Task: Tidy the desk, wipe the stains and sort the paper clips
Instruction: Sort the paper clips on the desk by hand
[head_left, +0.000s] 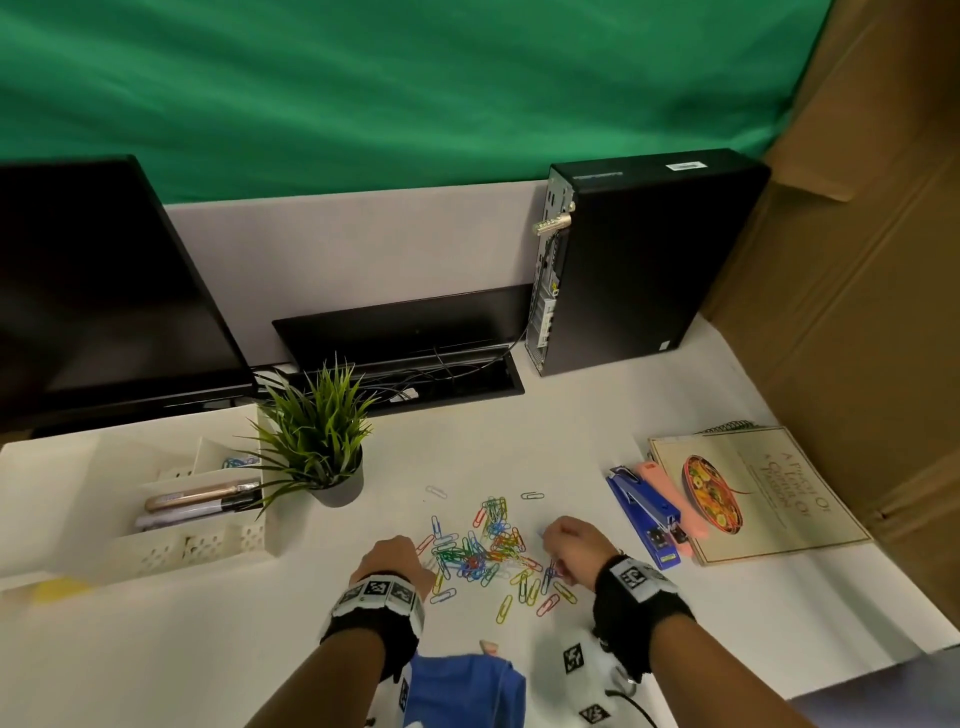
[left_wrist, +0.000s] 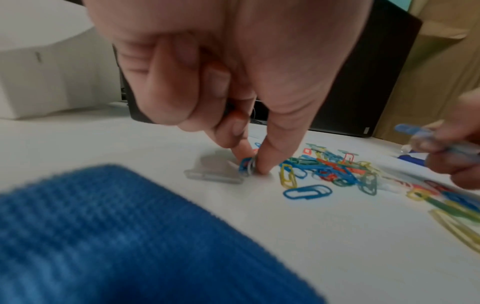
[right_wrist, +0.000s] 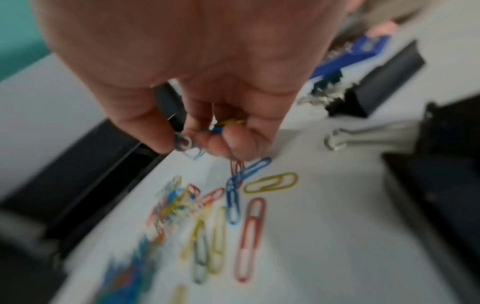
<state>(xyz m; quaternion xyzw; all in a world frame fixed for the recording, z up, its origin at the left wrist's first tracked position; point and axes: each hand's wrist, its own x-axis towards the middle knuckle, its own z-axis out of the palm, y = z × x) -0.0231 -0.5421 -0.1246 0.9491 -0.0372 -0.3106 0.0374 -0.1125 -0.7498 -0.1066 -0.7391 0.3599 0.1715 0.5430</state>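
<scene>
A pile of coloured paper clips (head_left: 480, 551) lies on the white desk (head_left: 597, 431) in front of me. My left hand (head_left: 397, 558) sits at the pile's left edge; in the left wrist view its thumb and forefinger (left_wrist: 249, 166) pinch a blue paper clip (left_wrist: 245, 165) against the desk. My right hand (head_left: 569, 545) hovers over the pile's right side, fingers curled round several clips (right_wrist: 207, 133); blue clips (right_wrist: 249, 172) dangle from it in a chain. A blue cloth (head_left: 462, 691) lies at the near edge.
A white organiser tray (head_left: 171, 545) with pens and some clips stands left, beside a potted plant (head_left: 322, 441). Blue and pink staplers (head_left: 649, 514) and a cookbook (head_left: 758, 493) lie right. A monitor (head_left: 104, 291), cable tray and a computer tower (head_left: 634, 260) stand behind.
</scene>
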